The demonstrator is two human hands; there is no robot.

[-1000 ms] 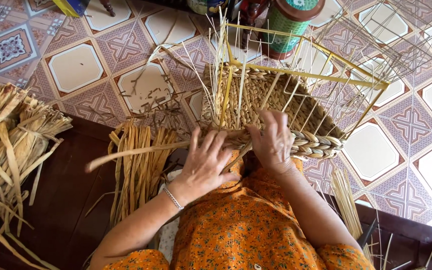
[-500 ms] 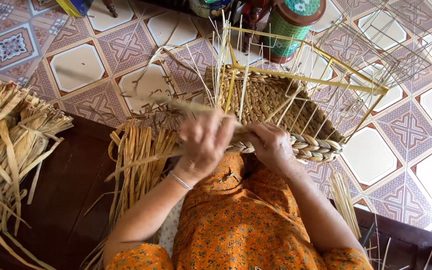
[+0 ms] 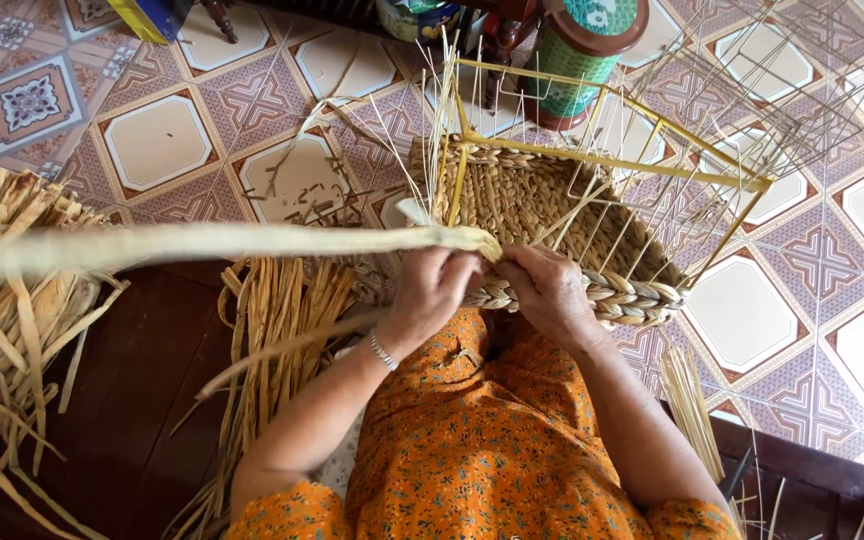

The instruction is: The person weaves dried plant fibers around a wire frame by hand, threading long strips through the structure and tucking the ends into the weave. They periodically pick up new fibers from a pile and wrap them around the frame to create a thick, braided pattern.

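Above a patterned tile floor, the left hand pinches a long pale reed strand at the braided rim of a half-woven basket; the right hand clamps the braid. A loosened pinch could likely slacken the weave.

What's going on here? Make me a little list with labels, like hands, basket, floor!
left hand: grips a long pale straw strand that stretches off to the left
right hand: pressed on the braided rim of the basket
basket: half-woven, built on a yellow wire frame, tilted toward the person
straw bundle: lies beside the left arm
straw pile: at the far left
floor: patterned tiles
green woven container: stands behind the basket
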